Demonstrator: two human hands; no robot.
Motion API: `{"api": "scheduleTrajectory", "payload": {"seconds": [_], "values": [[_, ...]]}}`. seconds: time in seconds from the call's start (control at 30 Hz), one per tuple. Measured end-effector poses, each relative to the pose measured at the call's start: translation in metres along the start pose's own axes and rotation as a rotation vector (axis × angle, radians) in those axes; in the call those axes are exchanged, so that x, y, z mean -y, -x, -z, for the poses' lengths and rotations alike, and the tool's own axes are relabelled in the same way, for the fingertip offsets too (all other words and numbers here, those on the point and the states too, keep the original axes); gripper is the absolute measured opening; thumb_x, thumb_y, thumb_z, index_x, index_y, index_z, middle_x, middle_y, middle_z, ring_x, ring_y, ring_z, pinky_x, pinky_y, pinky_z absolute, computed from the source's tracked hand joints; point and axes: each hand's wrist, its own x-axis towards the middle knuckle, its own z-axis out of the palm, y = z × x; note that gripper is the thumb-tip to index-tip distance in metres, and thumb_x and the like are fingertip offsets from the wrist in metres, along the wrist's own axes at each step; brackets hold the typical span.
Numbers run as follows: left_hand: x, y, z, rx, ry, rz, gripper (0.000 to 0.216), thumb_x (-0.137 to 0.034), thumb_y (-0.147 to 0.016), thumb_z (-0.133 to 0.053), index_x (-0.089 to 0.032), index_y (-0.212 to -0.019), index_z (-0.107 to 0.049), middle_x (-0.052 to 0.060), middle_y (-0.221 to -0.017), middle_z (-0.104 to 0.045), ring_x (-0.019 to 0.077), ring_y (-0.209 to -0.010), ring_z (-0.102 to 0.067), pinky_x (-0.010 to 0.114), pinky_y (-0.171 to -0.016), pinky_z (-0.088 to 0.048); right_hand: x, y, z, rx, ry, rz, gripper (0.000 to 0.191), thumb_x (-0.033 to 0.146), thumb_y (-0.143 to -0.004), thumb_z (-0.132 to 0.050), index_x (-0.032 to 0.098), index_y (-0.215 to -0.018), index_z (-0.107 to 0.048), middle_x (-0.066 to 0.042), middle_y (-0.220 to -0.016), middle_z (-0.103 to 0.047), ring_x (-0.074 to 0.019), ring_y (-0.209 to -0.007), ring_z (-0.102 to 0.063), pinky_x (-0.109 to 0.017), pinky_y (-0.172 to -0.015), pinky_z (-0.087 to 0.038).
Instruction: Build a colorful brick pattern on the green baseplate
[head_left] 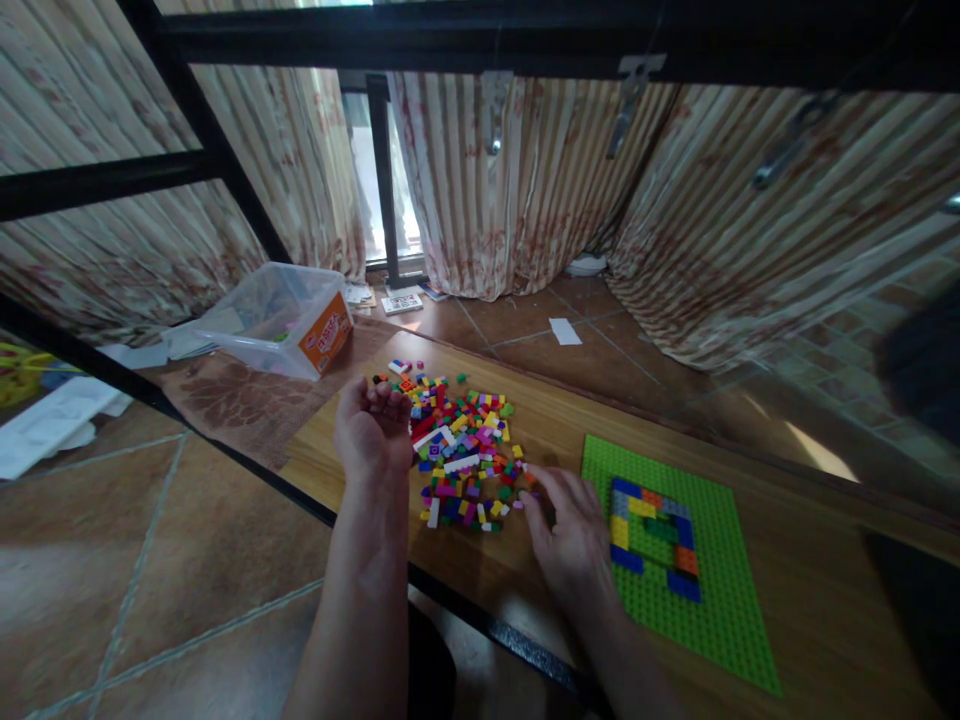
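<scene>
A pile of small multicoloured toy bricks point(461, 463) lies spread on the wooden table. My left hand point(373, 430) is at the pile's left side, palm turned up with its fingers loosely curled; no brick shows in the palm. At the right edge of the pile, my right hand point(571, 525) has thumb and index finger apart, close to a few loose bricks. To the right of that hand lies a green baseplate point(724, 560). On it stands an open-cornered frame of blue, yellow, orange and grey bricks point(626, 562), with a dark green piece point(660, 528) inside.
A clear plastic box point(274, 310) with an orange label stands beyond the table's far left end. A dark flat object point(915, 600) lies at the right. Black metal bars point(247, 205) cross the left and top. Striped curtains point(517, 190) hang behind, above the tiled floor.
</scene>
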Motion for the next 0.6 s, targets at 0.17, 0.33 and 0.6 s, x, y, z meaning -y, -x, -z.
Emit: {"api": "scheduleTrajectory", "payload": {"seconds": [0.17, 0.33, 0.6], "values": [[-0.004, -0.002, 0.004, 0.019, -0.034, 0.017, 0.026, -0.023, -0.075, -0.057, -0.019, -0.057, -0.038, -0.007, -0.051, -0.05, 0.006, -0.045, -0.051, 0.019, -0.056, -0.047, 0.009, -0.014, -0.006, 0.061, 0.069, 0.01, 0.031, 0.029, -0.092, -0.053, 0.022, -0.12, -0.063, -0.01, -0.113, -0.062, -0.0282, -0.104, -0.052, -0.044, -0.088, -0.045], [-0.002, 0.001, 0.001, 0.125, -0.104, 0.13, 0.025, -0.023, -0.075, -0.061, -0.018, -0.057, -0.044, -0.005, -0.054, -0.052, 0.0063, -0.047, -0.052, 0.019, -0.056, -0.047, 0.01, -0.019, -0.014, 0.077, 0.054, -0.008, 0.022, 0.025, -0.091, -0.052, 0.024, -0.107, -0.068, -0.009, -0.107, -0.063, -0.0277, -0.1, -0.052, -0.043, -0.085, -0.046], [0.018, 0.016, 0.005, 0.664, -0.758, 0.18, 0.025, -0.037, -0.072, -0.074, -0.014, -0.068, -0.067, 0.004, -0.068, -0.067, 0.0106, -0.058, -0.06, 0.019, -0.053, -0.046, 0.009, -0.022, -0.002, -0.014, -0.412, -0.24, 0.018, 0.035, -0.089, -0.056, 0.023, -0.098, -0.067, -0.005, -0.098, -0.068, -0.0223, -0.093, -0.06, -0.039, -0.084, -0.049]]}}
